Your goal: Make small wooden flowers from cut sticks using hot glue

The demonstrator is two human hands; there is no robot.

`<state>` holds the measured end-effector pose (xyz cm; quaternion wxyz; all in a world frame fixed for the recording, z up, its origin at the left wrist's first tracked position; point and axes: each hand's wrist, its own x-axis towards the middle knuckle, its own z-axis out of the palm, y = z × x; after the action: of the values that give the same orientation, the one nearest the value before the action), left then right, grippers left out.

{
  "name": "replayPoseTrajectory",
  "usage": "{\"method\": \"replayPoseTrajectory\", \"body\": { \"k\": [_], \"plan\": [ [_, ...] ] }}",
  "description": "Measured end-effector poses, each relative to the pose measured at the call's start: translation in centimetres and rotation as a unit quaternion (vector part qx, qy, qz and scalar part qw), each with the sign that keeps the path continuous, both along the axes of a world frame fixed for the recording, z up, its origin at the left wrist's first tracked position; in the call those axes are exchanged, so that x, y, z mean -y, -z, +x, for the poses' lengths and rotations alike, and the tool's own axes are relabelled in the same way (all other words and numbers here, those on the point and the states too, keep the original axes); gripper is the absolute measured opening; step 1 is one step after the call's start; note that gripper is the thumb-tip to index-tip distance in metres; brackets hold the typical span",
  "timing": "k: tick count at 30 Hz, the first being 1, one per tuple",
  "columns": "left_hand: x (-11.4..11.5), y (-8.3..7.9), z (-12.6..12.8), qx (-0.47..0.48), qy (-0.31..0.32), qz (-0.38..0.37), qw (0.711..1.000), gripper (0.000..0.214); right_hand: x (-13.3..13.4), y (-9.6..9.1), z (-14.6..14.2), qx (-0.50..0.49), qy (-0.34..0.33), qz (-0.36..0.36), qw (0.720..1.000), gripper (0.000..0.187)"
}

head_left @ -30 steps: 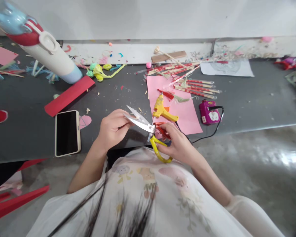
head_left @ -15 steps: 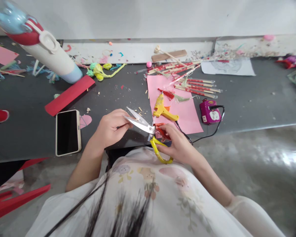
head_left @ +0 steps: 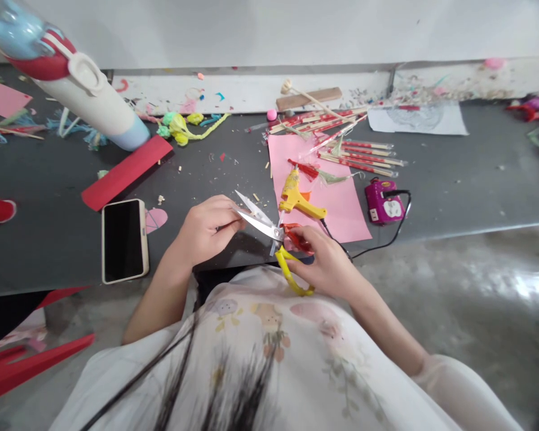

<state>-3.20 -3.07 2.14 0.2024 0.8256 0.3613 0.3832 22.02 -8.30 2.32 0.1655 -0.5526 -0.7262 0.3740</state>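
My right hand (head_left: pixel 326 257) grips a pair of scissors (head_left: pixel 263 222) by its handles, one yellow and one orange-red. The blades stand apart and point left toward my left hand (head_left: pixel 211 230). My left hand is closed in a pinch, its fingertips at the blades; what it holds is too small and hidden to make out. A small pale bit shows between the blades. Just beyond the scissors lies a yellow glue gun (head_left: pixel 296 197) on a pink sheet (head_left: pixel 341 209). Pale crumbs are scattered on the dark table (head_left: pixel 215 173) near the blade tips.
Left of my hands are a phone (head_left: pixel 124 240), a red paper strip (head_left: pixel 128 172) and a tall bottle (head_left: pixel 94 102). Chopsticks in wrappers (head_left: pixel 359 158) lie at the back. A purple box (head_left: pixel 384 202) with a black cord sits to the right. The table's front edge is close to me.
The scissor blades have closed slightly, and the yellow handle has shifted a little. Both hands stay nearly in place.
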Motion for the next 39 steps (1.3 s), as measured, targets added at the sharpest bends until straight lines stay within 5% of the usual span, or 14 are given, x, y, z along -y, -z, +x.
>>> {"method": "replayPoseTrajectory", "body": {
  "k": [12, 23, 30, 39],
  "plan": [
    [-0.1, 0.1, 0.1, 0.010, 0.007, -0.012, 1.000, 0.018, -0.1, -0.1, -0.1, 0.003, -0.011, 0.030, 0.999, 0.016],
    [0.3, 0.2, 0.0, -0.005, -0.019, -0.045, 0.999, 0.016, 0.2, -0.3, -0.1, 0.021, -0.008, 0.043, 0.999, 0.017],
    [0.8, 0.4, 0.4, 0.042, -0.097, -0.072, 0.992, 0.010, 0.1, -0.2, -0.4, 0.005, -0.017, 0.040, 0.999, 0.021],
    [0.8, 0.0, 0.6, 0.026, -0.058, -0.042, 0.997, 0.023, 0.0, 0.2, -0.4, -0.030, -0.022, 0.023, 0.999, 0.024]
  ]
}}
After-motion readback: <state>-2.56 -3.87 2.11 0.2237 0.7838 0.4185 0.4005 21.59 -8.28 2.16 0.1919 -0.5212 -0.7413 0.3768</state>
